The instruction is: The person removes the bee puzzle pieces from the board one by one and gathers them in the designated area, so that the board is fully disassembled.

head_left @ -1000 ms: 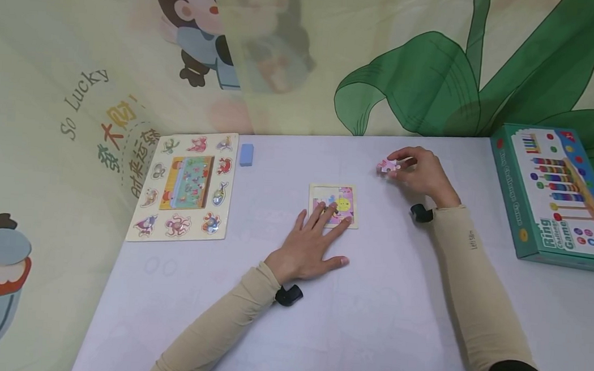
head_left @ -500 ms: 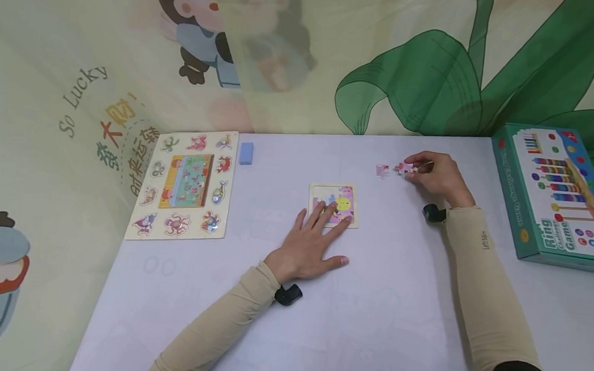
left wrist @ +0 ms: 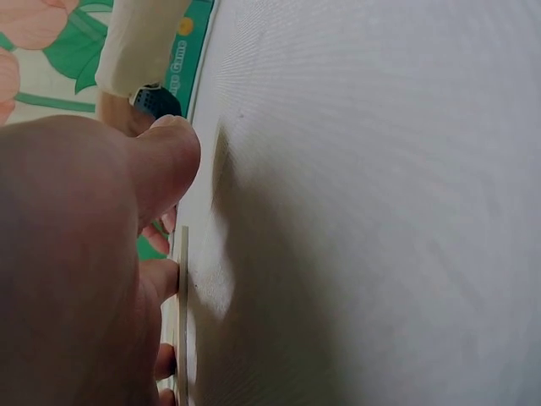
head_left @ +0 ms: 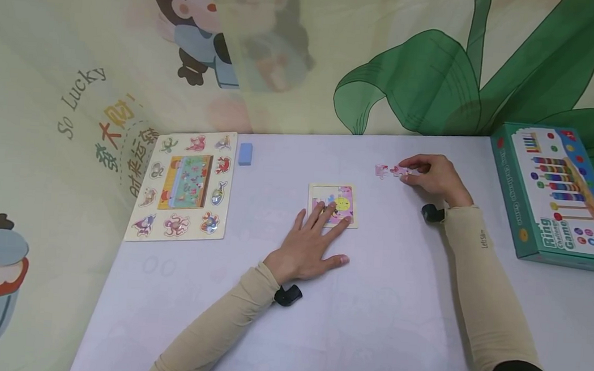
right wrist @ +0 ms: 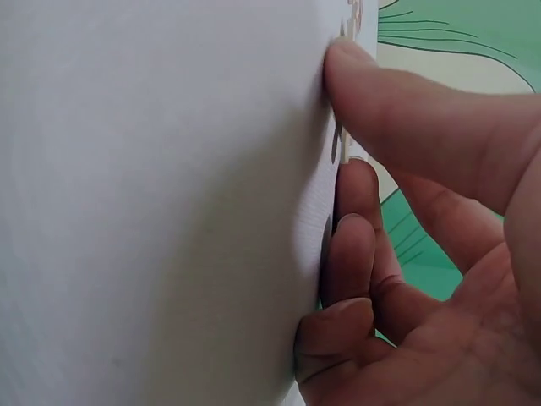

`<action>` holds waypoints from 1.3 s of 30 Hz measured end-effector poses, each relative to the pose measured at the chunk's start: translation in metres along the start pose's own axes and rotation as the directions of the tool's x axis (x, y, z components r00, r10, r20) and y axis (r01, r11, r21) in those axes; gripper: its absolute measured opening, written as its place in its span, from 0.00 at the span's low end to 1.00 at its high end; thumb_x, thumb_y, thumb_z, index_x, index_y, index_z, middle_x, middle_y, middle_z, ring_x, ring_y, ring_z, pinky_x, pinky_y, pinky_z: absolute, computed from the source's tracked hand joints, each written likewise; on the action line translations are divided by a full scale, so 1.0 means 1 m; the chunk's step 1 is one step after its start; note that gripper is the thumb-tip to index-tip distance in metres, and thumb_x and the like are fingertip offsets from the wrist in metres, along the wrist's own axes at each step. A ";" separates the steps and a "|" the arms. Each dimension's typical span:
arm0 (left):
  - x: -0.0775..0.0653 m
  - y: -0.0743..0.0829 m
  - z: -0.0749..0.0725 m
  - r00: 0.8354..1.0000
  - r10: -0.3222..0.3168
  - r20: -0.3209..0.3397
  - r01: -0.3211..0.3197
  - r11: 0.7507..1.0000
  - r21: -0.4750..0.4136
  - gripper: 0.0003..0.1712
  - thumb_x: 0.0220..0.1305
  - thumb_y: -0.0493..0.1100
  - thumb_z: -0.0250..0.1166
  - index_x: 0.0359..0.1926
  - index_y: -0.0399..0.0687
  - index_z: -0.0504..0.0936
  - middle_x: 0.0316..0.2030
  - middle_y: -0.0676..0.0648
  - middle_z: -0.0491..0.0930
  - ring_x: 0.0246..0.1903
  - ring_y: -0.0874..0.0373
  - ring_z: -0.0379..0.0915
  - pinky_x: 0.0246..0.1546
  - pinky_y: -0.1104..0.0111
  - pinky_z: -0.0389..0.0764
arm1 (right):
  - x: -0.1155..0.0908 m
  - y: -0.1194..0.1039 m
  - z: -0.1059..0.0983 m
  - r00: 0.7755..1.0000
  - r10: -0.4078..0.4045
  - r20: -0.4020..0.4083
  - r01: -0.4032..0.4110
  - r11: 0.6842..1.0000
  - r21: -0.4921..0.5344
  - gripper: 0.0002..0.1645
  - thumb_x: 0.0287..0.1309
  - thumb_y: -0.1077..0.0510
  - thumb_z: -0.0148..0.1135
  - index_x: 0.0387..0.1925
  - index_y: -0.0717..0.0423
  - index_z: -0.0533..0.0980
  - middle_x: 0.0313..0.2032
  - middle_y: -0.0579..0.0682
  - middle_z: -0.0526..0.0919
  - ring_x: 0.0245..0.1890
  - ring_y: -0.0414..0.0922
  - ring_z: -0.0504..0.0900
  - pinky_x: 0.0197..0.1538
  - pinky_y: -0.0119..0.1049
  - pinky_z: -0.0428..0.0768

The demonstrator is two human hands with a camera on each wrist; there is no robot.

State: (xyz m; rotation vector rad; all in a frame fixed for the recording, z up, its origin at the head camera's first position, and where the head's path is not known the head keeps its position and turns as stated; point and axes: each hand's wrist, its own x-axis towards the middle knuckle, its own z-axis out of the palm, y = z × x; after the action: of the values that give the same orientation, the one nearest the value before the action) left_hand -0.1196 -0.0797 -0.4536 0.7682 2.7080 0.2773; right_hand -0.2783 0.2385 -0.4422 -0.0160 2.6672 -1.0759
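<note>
My left hand (head_left: 307,248) lies spread, its fingertips resting on a small square jigsaw puzzle (head_left: 345,204) with a pale frame and a yellow face picture. In the left wrist view the fingers touch the puzzle's thin edge (left wrist: 183,296). At the far side of the table, my right hand (head_left: 437,177) pinches a pink puzzle piece (head_left: 397,170) between thumb and fingers, partly covered by them. Another pink puzzle piece (head_left: 381,171) lies just left of it. In the right wrist view the thumb (right wrist: 406,110) and curled fingers sit close to the tabletop, with the piece's edge between them.
A wooden sea-animal board (head_left: 218,220) lies at the left of the white table (head_left: 370,326), with a blue block (head_left: 245,154) beside it. A green game box (head_left: 557,196) stands at the right. A printed cloth (head_left: 291,106) hangs behind the table.
The right hand has moved right, leaving one pink piece lying on the table. It now holds the second piece lower and slightly left, beside the first. The left hand has stayed in place.
</note>
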 end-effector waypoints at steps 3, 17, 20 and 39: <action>0.000 0.000 0.000 1.000 -0.003 -0.002 0.003 1.000 0.005 0.47 0.78 0.73 0.49 0.87 0.65 0.45 0.87 0.44 0.34 0.86 0.44 0.26 0.83 0.41 0.37 | 0.000 -0.001 -0.001 1.000 0.006 0.013 -0.006 1.000 0.005 0.28 0.68 0.51 0.71 0.66 0.56 0.80 0.63 0.63 0.77 0.57 0.59 0.69 0.53 0.47 0.72; -0.001 0.001 0.002 1.000 -0.008 -0.007 0.008 1.000 -0.007 0.47 0.77 0.73 0.49 0.87 0.66 0.45 0.87 0.45 0.33 0.86 0.45 0.25 0.84 0.43 0.36 | -0.007 -0.019 0.013 0.997 -0.055 -0.057 0.058 0.996 0.069 0.23 0.70 0.55 0.69 0.63 0.56 0.82 0.61 0.62 0.81 0.55 0.56 0.75 0.55 0.46 0.73; -0.001 0.001 0.002 1.000 -0.013 -0.002 0.013 1.000 -0.013 0.47 0.77 0.73 0.49 0.87 0.66 0.44 0.87 0.45 0.32 0.86 0.45 0.24 0.84 0.45 0.36 | -0.009 -0.032 0.023 0.993 -0.119 -0.025 0.120 0.992 0.030 0.20 0.70 0.56 0.68 0.60 0.57 0.84 0.57 0.62 0.83 0.52 0.56 0.77 0.54 0.46 0.75; -0.001 0.001 0.002 1.000 -0.016 -0.002 0.016 1.000 -0.016 0.46 0.77 0.74 0.48 0.87 0.67 0.46 0.87 0.46 0.32 0.86 0.46 0.23 0.84 0.46 0.37 | -0.019 -0.077 0.084 0.890 -0.420 0.181 0.435 0.899 -0.056 0.09 0.63 0.65 0.74 0.44 0.61 0.89 0.43 0.57 0.89 0.41 0.51 0.79 0.47 0.41 0.76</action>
State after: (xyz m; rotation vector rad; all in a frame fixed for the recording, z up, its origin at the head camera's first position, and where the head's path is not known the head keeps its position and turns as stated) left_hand -0.1176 -0.0789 -0.4553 0.7414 2.7097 0.2959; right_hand -0.2457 0.1274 -0.4432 -0.7136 2.6202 -1.0069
